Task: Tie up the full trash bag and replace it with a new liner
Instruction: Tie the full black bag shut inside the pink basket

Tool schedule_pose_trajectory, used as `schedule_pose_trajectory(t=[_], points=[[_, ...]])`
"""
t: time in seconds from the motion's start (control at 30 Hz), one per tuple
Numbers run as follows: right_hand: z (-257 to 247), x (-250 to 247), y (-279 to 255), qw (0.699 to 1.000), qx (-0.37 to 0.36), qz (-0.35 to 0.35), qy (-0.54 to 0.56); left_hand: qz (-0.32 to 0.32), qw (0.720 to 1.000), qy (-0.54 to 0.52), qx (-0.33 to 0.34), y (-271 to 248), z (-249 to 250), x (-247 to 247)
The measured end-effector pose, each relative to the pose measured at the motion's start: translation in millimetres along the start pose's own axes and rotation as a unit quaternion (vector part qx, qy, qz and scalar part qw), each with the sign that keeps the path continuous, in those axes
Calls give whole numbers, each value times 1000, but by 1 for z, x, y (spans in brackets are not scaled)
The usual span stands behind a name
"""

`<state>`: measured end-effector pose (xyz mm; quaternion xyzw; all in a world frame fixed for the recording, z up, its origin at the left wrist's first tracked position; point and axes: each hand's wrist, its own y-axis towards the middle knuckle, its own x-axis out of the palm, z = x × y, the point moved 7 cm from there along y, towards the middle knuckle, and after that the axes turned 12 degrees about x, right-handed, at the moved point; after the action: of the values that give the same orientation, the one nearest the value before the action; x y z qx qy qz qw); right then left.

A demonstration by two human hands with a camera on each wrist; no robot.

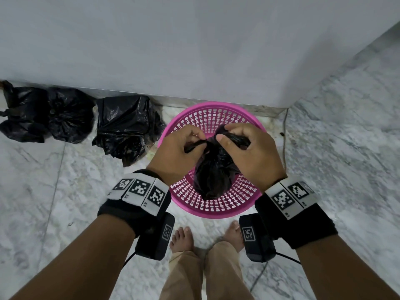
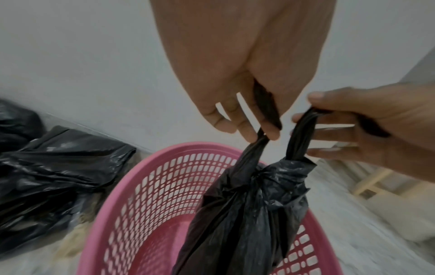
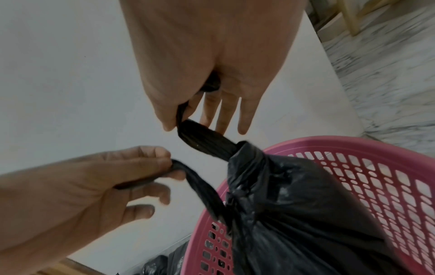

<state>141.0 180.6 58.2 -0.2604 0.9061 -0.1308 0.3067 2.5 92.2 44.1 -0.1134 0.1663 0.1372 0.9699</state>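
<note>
A full black trash bag (image 1: 213, 176) hangs inside the round pink mesh basket (image 1: 216, 210), with its neck gathered. My left hand (image 1: 198, 138) pinches the bag's left handle strip (image 1: 193, 146) between thumb and fingers. My right hand (image 1: 224, 134) pinches the right handle strip (image 1: 237, 138). In the left wrist view, the left hand (image 2: 261, 134) and the right hand (image 2: 308, 109) hold the two strips upright and apart above the bag (image 2: 247, 214). In the right wrist view, the right hand (image 3: 186, 122) and the left hand (image 3: 172, 163) pull the strips away from the bag (image 3: 294, 204).
The basket stands on a marble floor (image 1: 346, 148) close to a white wall (image 1: 194, 50). Three other black bags (image 1: 127, 126) (image 1: 67, 114) (image 1: 19, 114) lie along the wall at left. My bare feet (image 1: 181, 237) stand just before the basket. A wooden furniture leg (image 2: 372, 180) shows at right.
</note>
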Motion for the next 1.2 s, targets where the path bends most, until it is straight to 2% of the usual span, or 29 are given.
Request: schedule_pose_trajectory(t=[0.2, 0.43, 0.5, 0.6, 0.77, 0.97, 1.2], points=[[-3, 4, 2, 999, 38, -18, 35, 29, 999, -45, 4, 6, 12, 1], [0, 22, -5, 986, 32, -140, 87, 61, 995, -72, -14, 7, 18, -4], [-2, 24, -7, 987, 6, -150, 63, 63, 995, -69, -26, 7, 17, -6], [-6, 28, -8, 992, -33, -118, 2, 55, 997, -53, -26, 7, 19, -5], [-12, 22, -4, 998, -30, -47, 18, 56, 998, -24, -1, 6, 31, -9], [-32, 11, -1, 999, -38, -12, -25, 67, 997, -34, -6, -3, 30, -35], [-86, -10, -12, 997, -71, 24, 11, 78, 992, 89, -35, -21, 24, -84]])
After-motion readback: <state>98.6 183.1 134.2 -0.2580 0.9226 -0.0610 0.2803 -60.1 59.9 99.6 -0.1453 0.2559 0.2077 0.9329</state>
